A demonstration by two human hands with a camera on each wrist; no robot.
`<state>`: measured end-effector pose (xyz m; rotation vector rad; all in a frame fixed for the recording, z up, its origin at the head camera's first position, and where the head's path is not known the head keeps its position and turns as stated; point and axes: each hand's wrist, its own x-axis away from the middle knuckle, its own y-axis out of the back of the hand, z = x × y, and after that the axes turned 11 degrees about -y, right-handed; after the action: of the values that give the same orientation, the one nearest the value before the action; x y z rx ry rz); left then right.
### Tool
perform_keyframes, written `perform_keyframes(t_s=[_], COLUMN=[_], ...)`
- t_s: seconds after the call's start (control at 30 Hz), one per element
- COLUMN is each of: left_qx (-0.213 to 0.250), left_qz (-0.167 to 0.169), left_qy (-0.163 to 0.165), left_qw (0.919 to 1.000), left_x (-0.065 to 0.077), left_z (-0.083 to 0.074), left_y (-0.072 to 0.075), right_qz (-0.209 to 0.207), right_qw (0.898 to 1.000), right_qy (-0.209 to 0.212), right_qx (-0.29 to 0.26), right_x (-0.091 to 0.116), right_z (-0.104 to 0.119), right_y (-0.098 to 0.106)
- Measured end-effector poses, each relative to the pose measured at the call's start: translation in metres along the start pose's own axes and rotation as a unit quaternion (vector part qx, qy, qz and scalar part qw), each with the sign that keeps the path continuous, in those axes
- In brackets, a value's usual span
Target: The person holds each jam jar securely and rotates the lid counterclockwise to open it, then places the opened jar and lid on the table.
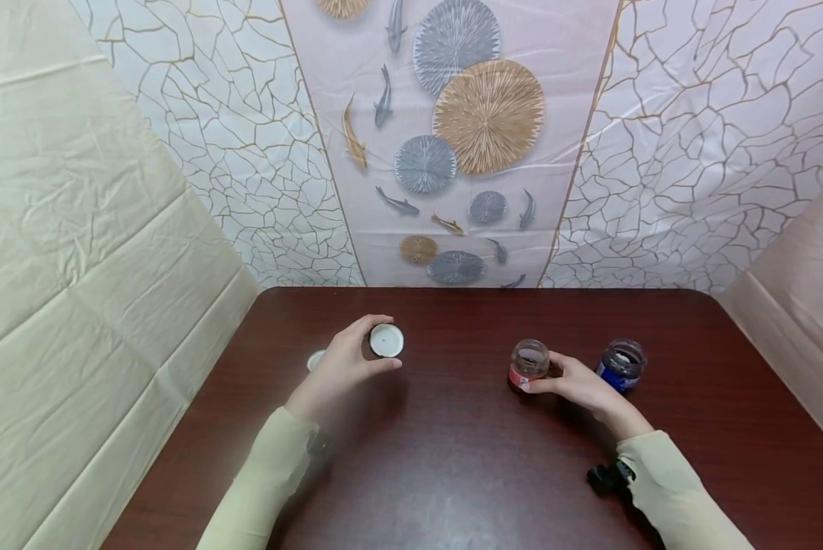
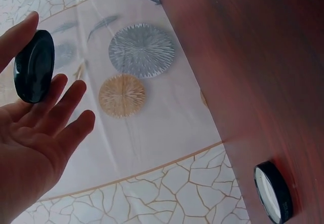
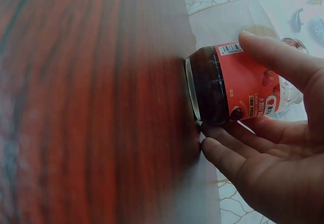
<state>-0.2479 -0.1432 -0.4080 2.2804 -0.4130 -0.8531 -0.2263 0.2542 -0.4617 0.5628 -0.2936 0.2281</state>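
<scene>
Between thumb and fingers, my left hand (image 1: 345, 359) pinches a round black jar lid (image 1: 387, 341) by its edge, raised above the table. Its pale inner side faces the head camera; the left wrist view shows its black top (image 2: 34, 67). My right hand (image 1: 586, 386) grips a glass jar (image 1: 529, 365) with a red label and no lid, dark contents at its bottom. In the right wrist view, the thumb lies along the red label (image 3: 248, 82), with the jar's base close to the tabletop.
A second black lid (image 2: 273, 192) with a white inside lies on the table, partly hidden behind my left hand in the head view. Right of my right hand stands an uncapped jar with a blue label (image 1: 620, 367). The dark red table (image 1: 425, 458) ends at a patterned wall covering.
</scene>
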Motion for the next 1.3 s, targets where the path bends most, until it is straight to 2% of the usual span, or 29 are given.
perform_keyframes(t_s=[0.17,0.6,0.93,1.3], left_qx=[0.004,-0.038,-0.018,-0.018], left_qz=[-0.001,0.011,-0.004,0.002], left_qy=[0.015,0.074,0.082,0.105], left_qw=[0.9999,0.9965,0.9964,0.9943], left_x=[0.000,0.003,0.003,0.003], left_z=[0.005,0.027,0.043,0.052], left_y=[-0.001,-0.006,-0.015,-0.020], right_qz=[0.001,0.002,0.003,0.007], right_qw=[1.000,1.000,1.000,1.000], right_qy=[0.007,0.001,-0.001,0.006], right_qx=[-0.003,0.001,0.001,-0.006], right_x=[0.000,0.000,0.001,0.001], right_z=[0.000,0.000,0.000,-0.001], right_y=[0.001,0.000,0.000,0.000])
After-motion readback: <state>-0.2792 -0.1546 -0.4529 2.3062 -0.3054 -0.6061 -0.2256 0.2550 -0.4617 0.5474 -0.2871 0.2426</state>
